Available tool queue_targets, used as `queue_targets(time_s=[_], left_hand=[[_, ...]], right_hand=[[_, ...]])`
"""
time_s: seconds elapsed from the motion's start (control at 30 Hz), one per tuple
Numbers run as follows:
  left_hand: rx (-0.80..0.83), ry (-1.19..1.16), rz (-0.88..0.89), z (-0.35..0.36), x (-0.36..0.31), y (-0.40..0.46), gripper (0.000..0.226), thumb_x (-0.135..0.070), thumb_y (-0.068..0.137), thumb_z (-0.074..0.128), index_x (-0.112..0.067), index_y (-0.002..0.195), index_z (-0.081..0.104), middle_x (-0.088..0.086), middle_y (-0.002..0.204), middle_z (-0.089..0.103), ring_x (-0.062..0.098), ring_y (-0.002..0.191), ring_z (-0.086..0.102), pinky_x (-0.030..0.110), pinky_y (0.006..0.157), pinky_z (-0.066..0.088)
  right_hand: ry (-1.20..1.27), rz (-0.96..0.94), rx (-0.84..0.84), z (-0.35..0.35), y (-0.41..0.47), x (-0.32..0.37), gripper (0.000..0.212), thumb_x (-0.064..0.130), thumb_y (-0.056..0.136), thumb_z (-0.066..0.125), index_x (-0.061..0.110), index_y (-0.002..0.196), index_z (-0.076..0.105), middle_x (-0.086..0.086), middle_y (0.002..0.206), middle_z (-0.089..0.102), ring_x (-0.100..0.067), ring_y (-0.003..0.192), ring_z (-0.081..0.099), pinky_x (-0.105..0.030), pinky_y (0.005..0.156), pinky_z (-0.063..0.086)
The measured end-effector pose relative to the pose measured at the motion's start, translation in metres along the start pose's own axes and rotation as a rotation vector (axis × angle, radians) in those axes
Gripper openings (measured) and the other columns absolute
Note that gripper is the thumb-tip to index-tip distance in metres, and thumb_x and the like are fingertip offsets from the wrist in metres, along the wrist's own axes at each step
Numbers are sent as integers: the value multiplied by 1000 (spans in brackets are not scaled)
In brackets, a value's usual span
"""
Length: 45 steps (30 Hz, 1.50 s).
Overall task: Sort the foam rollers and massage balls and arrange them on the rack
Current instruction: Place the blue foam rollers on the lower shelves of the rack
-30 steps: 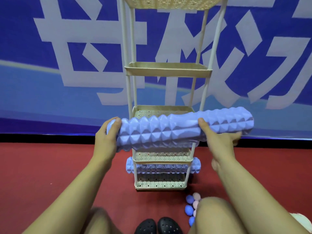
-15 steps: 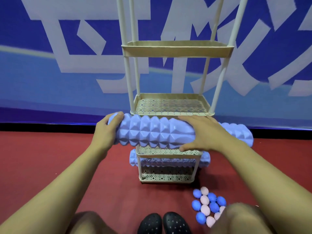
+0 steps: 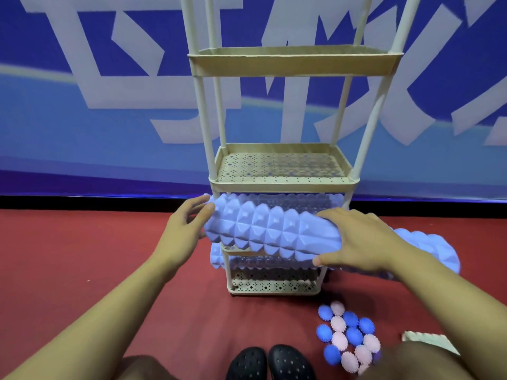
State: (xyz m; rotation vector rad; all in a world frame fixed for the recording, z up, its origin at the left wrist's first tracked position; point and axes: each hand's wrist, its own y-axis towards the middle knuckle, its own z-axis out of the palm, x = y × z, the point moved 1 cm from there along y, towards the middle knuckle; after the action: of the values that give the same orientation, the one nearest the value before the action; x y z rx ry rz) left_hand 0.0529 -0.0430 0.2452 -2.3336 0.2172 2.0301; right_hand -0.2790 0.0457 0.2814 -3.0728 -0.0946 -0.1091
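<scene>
Lavender foam roller (image 3: 274,231) lies crosswise at front of beige rack (image 3: 282,182), just under its perforated shelf w/ one end in the frame, other end sticking out to the right. Left hand (image 3: 183,231) cups roller's left end, fingers loosely curled; right hand (image 3: 356,239) grips over its middle. Second roller (image 3: 219,256) sits on tier below. Blue & pink spiky balls (image 3: 347,334) clustered on red floor (image 3: 82,256), near black shoes (image 3: 270,363).
</scene>
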Motion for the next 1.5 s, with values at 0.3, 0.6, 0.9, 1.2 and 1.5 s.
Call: queue_targets(time_s=[0.3,0.6,0.9,1.2,1.5], left_hand=[[-100,135,54,8,14,17,39,-39,100,66,-30,137,55,-11,135,62,3,120,62,37,106,50],[-115,248,204,36,42,30,55,-24,99,69,-32,148,45,-11,151,42,-3,138,43,34,113,44],[-61,386,292,49,33,32,51,-28,98,69,-28,144,49,-14,165,25,-26,138,22,-1,104,25],[-45,379,295,51,36,30,64,-31,95,72,-32,151,40,-10,166,20,-2,151,23,37,120,36],[-8,381,307,51,33,30,79,-46,89,66,-66,150,20,-8,170,9,10,158,14,51,120,37]], right_hand=[[-137,159,-46,22,13,-6,99,94,65,54,43,147,36,15,139,51,-21,119,53,-40,92,40],[-218,205,-183,41,54,12,97,88,68,59,33,145,45,4,131,59,-28,119,58,-41,90,40],[-234,144,-266,49,102,48,85,80,72,69,14,125,62,-12,113,69,-36,104,64,-44,87,44],[-205,67,-207,50,134,87,65,76,87,57,18,117,59,-5,115,69,-31,107,64,-40,88,40],[-201,0,-190,47,148,110,57,67,93,54,16,117,60,-4,112,71,-30,104,68,-37,77,36]])
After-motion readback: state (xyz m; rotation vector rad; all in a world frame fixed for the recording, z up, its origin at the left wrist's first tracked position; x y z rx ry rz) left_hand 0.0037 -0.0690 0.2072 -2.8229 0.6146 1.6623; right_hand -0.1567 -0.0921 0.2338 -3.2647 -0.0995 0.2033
